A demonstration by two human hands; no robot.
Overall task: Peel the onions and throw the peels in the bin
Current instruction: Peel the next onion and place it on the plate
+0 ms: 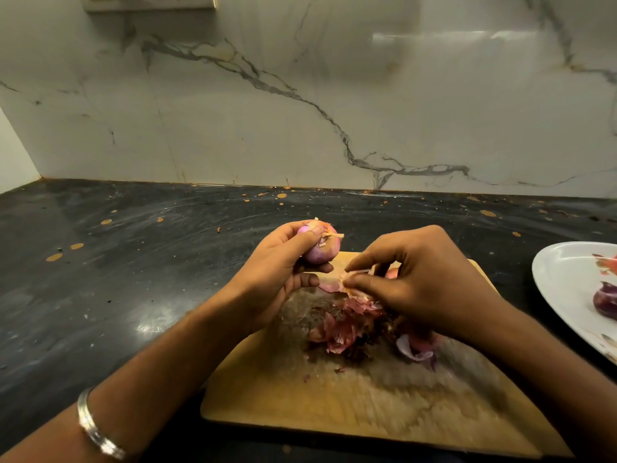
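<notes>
My left hand (283, 265) grips a partly peeled pink-purple onion (322, 248) above the far edge of the wooden cutting board (334, 399). To its right, my right hand (414, 279) pinches a thin strip of onion peel (334, 285) between thumb and fingers, just above the board. A heap of pink and brown peels (350, 329) lies on the board under and in front of my right hand. No bin is in view.
A white plate (564, 282) at the right edge holds a dark purple onion (606, 304) and a scrap of peel. The board sits on a black stained countertop (133, 262). A marble wall (300, 95) rises behind the counter.
</notes>
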